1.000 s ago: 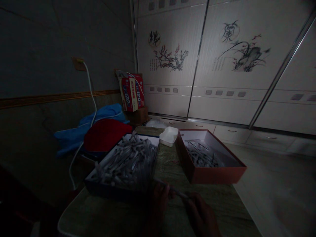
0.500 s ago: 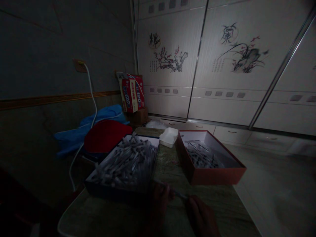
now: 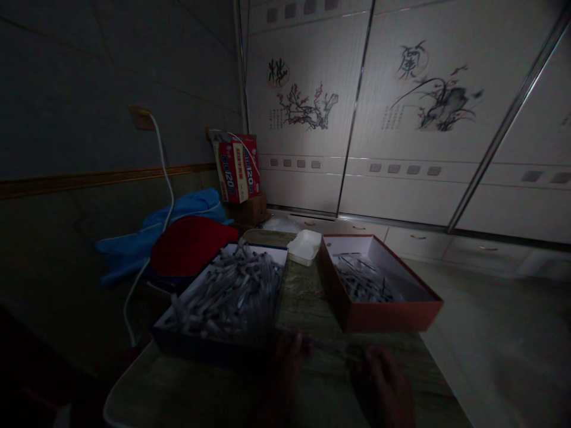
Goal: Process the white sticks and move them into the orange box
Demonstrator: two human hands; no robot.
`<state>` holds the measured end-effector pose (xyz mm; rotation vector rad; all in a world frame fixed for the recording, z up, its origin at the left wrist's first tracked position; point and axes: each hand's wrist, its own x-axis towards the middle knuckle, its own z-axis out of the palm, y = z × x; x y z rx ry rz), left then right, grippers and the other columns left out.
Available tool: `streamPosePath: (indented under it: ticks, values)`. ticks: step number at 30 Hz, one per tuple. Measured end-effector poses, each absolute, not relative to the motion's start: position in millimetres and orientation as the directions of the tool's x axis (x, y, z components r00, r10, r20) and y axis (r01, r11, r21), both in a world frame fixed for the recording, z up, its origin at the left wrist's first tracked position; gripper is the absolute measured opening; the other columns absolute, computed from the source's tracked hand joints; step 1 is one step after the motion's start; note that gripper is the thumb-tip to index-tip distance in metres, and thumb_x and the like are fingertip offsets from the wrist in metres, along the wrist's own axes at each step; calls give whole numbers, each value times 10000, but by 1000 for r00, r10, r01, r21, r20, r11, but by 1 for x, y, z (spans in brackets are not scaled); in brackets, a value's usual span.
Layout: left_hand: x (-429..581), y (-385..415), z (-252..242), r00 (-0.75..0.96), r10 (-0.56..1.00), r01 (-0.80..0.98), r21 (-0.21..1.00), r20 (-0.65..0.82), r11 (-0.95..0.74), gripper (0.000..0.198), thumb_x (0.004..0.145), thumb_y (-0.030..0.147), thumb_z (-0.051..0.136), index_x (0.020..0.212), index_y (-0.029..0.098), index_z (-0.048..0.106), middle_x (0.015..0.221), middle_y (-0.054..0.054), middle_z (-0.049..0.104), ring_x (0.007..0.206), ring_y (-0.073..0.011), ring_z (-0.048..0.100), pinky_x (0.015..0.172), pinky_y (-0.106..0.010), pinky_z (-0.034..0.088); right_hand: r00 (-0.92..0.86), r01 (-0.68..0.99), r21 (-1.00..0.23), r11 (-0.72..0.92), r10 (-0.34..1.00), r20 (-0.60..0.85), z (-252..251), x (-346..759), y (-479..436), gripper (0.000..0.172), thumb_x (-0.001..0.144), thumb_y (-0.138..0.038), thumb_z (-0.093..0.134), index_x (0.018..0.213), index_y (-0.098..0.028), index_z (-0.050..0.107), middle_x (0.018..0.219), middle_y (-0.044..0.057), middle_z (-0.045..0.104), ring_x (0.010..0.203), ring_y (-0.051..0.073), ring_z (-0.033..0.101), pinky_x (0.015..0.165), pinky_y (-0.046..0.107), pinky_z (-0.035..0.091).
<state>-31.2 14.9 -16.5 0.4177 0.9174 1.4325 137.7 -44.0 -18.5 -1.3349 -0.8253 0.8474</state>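
Low over the table, my left hand (image 3: 291, 351) is closed around a slim pen (image 3: 328, 346), which points right toward my other hand. My right hand (image 3: 384, 380) has its fingers bent together near the pen's far end; what they pinch is too dark and blurred to make out. Left of my hands lies a dark blue box (image 3: 196, 348), heaped with slim clear pens (image 3: 236, 291). To the right stands a reddish-brown box (image 3: 383, 318) with a smaller, flatter layer of similar pens (image 3: 363, 279).
A white plastic tray (image 3: 304, 246) sits between the boxes at the back of the marbled table (image 3: 307, 297). Red cloth (image 3: 191, 246) and a blue bag (image 3: 182, 208) lie left, crossed by a white cable (image 3: 166, 172). A printed carton (image 3: 238, 169) stands behind.
My right hand has moved right, away from my left hand, so the gap between them is wider. My left hand stays nearly in place. The boxes have not moved.
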Motion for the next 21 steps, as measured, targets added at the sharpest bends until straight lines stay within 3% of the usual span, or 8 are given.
streamPosePath:
  ticks: [3, 7, 11, 16, 21]
  values:
    - [-31, 14, -12, -103, 944, -668, 725, -314, 168, 331, 418, 290, 854, 640, 164, 643, 640, -26, 680, 603, -191, 656, 589, -310, 530, 388, -381, -922, 63, 916, -97, -22, 140, -41, 299, 705, -474, 674, 849, -246, 543, 638, -58, 624, 530, 117, 575, 496, 215, 452]
    - [-31, 15, -17, -88, 952, -690, 708, -292, 153, 348, 415, 296, 858, 670, 166, 659, 684, -33, 694, 649, -204, 667, 630, -335, 542, 238, -528, -849, -9, 958, -159, -18, 139, -38, 306, 681, -483, 669, 792, -224, 548, 643, -42, 630, 455, 111, 548, 421, 213, 402]
    - [-29, 18, -27, -118, 956, -646, 752, -269, 132, 372, 406, 345, 858, 657, 159, 655, 648, -22, 676, 602, -183, 646, 556, -295, 521, 181, -403, -901, -161, 951, -250, -10, 131, -37, 352, 714, -529, 630, 675, -188, 554, 531, -50, 543, 435, 89, 498, 402, 176, 331]
    - [-26, 18, -27, -71, 978, -617, 779, -197, 112, 371, 438, 396, 842, 644, 165, 637, 606, 5, 647, 546, -146, 608, 504, -256, 483, 44, -144, -971, -189, 979, -197, -11, 124, -41, 426, 670, -585, 653, 620, -166, 596, 466, -67, 459, 397, 57, 374, 388, 166, 267]
    - [-27, 16, -24, -55, 977, -649, 750, -208, 123, 359, 469, 386, 833, 657, 163, 625, 600, 14, 639, 555, -140, 602, 531, -256, 479, 119, 21, -984, -175, 978, -171, -6, 171, -58, 426, 642, -622, 643, 681, -201, 695, 608, 27, 629, 533, 142, 541, 485, 227, 418]
